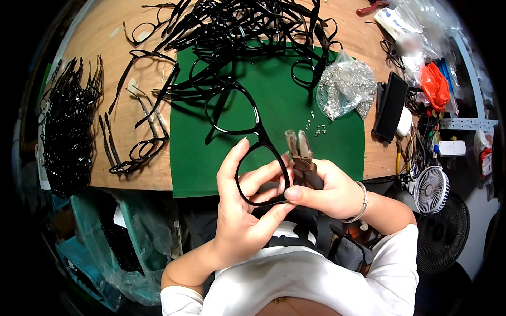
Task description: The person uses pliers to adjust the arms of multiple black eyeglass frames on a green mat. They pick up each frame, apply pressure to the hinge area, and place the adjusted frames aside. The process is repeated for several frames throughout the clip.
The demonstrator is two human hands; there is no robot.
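The glasses frame (261, 138), clamped by the left hand (240, 218), could scratch if pliers (302, 160) beside those fingers (231, 161), clasped by the right hand (333, 192), slip.

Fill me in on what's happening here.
A person's left hand holds a black glasses frame above a green mat. The right hand grips pliers, its thumb at the frame's rim. More black frames are heaped at the mat's far side, and a clear bag of small metallic pieces lies toward its right.
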